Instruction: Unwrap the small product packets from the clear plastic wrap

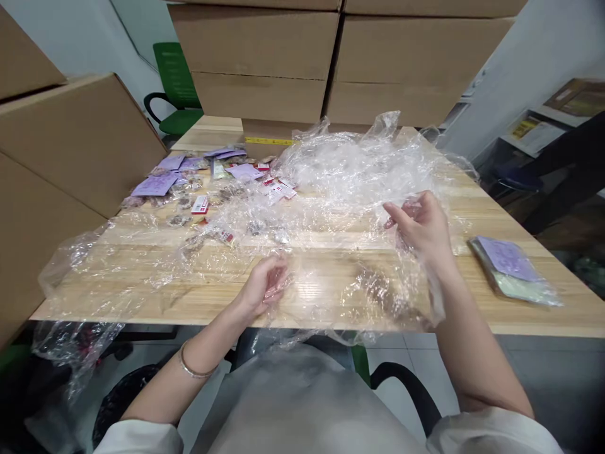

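Thin clear plastic film spreads loosely over the wooden table and hangs past its front edge. My left hand is near the front edge, its fingers curled in on the film. Farther right and higher, my right hand is closed on a crumpled part of the film, with the thumb pointing left. Film drapes below the right hand beside the wrist. A dark, blurred patch shows through the film between my hands; what it is I cannot make out.
Small clear packets with purple cards and red-white labels lie at the left. Behind them is a crumpled heap of film. A packet with a purple card lies at right. Cardboard boxes stand at the back and left.
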The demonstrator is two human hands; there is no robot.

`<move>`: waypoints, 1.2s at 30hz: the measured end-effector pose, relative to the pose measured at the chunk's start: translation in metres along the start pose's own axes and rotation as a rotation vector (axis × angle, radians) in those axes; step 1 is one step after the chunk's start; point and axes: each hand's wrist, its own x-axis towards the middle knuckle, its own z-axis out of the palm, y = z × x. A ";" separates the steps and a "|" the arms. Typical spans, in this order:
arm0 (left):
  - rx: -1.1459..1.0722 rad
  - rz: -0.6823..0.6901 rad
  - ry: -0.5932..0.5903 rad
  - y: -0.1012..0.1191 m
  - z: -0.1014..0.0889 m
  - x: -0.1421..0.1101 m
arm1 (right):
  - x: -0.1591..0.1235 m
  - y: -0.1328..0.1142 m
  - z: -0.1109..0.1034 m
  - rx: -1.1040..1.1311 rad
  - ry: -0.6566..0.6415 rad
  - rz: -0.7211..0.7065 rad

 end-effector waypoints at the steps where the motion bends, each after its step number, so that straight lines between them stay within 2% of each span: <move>1: 0.052 0.005 0.041 0.000 0.000 0.000 | 0.009 0.005 -0.002 -0.086 -0.026 0.014; 3: 0.183 -0.004 0.153 0.000 -0.002 0.003 | 0.029 0.017 -0.008 -0.212 -0.155 0.059; 6: 0.339 0.001 0.315 -0.002 -0.015 0.009 | 0.054 0.038 -0.021 -0.345 -0.349 0.112; 8: 0.449 0.023 0.376 -0.003 -0.026 0.013 | 0.061 0.046 -0.027 -0.513 -0.369 0.109; 9: 0.513 0.030 0.387 -0.003 -0.031 0.014 | 0.059 0.046 -0.027 -0.623 -0.319 0.064; 11: 0.648 0.061 0.379 -0.003 -0.038 0.017 | 0.042 0.042 -0.017 -0.804 -0.149 -0.130; 13: 0.789 0.140 0.369 -0.001 -0.039 0.020 | 0.010 0.036 0.002 -0.830 -0.027 -0.387; 14: 0.854 0.191 0.371 0.000 -0.039 0.022 | -0.010 0.035 0.014 -0.782 -0.059 -0.485; 16: 0.970 0.285 0.384 0.006 -0.039 0.026 | -0.048 0.041 0.038 -0.688 -0.288 -0.623; 18: 1.048 0.342 0.407 0.016 -0.041 0.030 | -0.077 0.056 0.055 -0.725 -0.468 -0.649; 20: 1.106 0.369 0.435 0.027 -0.044 0.031 | -0.092 0.074 0.062 -0.793 -0.546 -0.652; 23: 1.221 0.358 0.464 0.047 -0.049 0.029 | -0.094 0.092 0.059 -0.841 -0.574 -0.670; 26: 1.380 0.285 0.451 0.074 -0.053 0.024 | -0.091 0.095 0.053 -0.839 -0.572 -0.683; 27: 1.410 0.280 0.480 0.087 -0.055 0.024 | -0.091 0.093 0.053 -0.839 -0.570 -0.681; 29: 1.451 0.348 0.627 0.117 -0.058 0.031 | -0.092 0.091 0.053 -0.840 -0.566 -0.674; 31: 1.529 0.480 0.808 0.153 -0.063 0.051 | -0.094 0.090 0.055 -0.837 -0.557 -0.670; 32: 1.608 0.523 0.847 0.170 -0.065 0.066 | -0.094 0.090 0.055 -0.833 -0.549 -0.672; 33: 1.705 0.509 0.833 0.186 -0.067 0.085 | -0.094 0.090 0.056 -0.828 -0.541 -0.676; 35: 1.934 0.296 0.656 0.210 -0.072 0.127 | -0.094 0.091 0.056 -0.823 -0.526 -0.686; 36: 1.965 0.241 0.595 0.217 -0.074 0.149 | -0.094 0.092 0.056 -0.824 -0.523 -0.691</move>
